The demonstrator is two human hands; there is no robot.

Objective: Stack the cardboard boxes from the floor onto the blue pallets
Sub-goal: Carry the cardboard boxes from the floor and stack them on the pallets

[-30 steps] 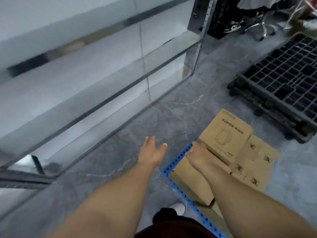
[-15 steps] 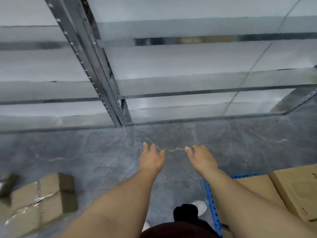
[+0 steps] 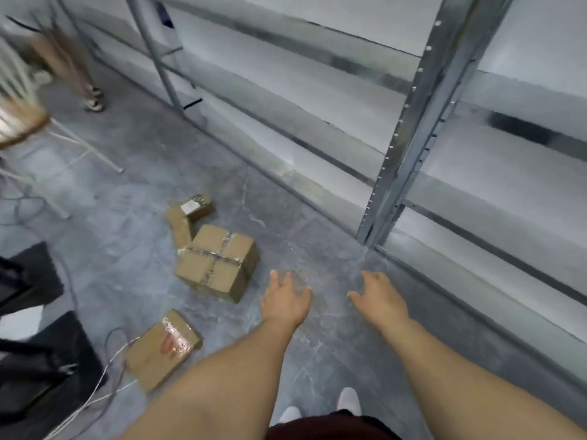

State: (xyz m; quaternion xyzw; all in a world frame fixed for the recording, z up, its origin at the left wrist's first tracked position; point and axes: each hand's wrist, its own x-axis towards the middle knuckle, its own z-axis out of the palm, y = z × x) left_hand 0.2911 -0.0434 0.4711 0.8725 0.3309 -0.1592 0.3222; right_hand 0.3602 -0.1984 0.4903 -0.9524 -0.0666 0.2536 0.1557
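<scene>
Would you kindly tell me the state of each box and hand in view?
Large taped box: on floor, sealed.
Flat taped box: on floor, sealed.
Small labelled box: on floor.
Narrow box: leaning against the large one.
Left hand: empty.
Right hand: empty.

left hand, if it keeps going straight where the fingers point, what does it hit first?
Probably nothing but bare floor. The left hand points up-frame, holding nothing; the big taped box sits off to its left, out of that line. Further on comes the shelving's base rail, though depth is hard to judge.
</scene>
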